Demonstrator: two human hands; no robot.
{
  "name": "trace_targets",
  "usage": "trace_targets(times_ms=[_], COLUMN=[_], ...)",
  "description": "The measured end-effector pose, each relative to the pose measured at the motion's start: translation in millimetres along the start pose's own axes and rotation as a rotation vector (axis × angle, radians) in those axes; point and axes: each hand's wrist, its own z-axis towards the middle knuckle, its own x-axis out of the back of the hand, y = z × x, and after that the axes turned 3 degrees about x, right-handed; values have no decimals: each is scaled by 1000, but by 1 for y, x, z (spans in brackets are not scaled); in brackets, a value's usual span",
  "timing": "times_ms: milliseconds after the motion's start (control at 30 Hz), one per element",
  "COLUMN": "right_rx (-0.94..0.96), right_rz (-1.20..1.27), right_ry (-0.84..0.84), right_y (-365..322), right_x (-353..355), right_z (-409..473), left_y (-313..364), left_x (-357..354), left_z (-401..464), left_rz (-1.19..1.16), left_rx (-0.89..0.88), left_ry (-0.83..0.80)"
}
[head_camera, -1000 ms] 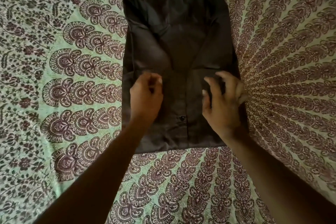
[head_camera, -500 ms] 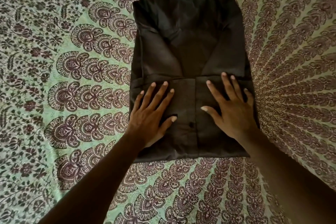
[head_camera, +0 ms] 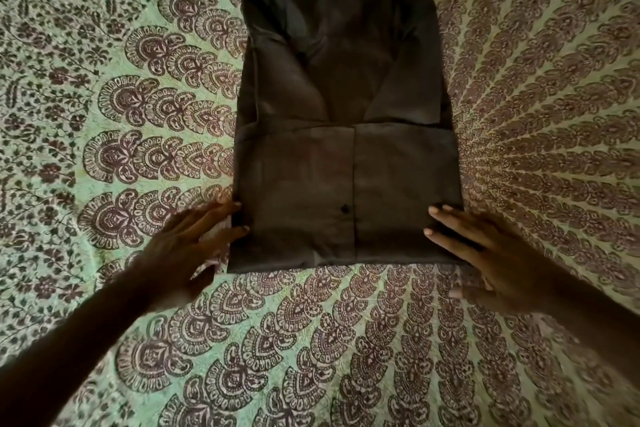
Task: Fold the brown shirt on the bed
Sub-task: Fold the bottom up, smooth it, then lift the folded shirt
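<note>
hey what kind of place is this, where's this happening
Most likely a bedroom: a printed bedspread in green and maroon fills the view, and a folded brown shirt lies on it, with the left hand and right hand at its near corners.

We see shirt (head_camera: pixel 346 121) flat mid-bed (head_camera: pixel 104 80) | left hand (head_camera: pixel 180 250) at its near-left corner | right hand (head_camera: pixel 491 253) at near-right corner

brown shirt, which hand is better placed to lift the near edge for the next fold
Probably the right hand: its fingers already lie on the brown shirt at the near right corner. The left hand sits mostly on the bedsheet, only its fingertips touching the shirt's left edge.
</note>
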Motion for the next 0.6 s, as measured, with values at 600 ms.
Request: trace_targets(times_ms=[600], right_rx=[-319], right_rz=[115], right_ry=[481], right_y=[-21], right_x=[50], right_z=[37], left_y=[35], left_x=[65], left_z=[54], left_rz=[-620], left_rx=[167], left_ry=[364])
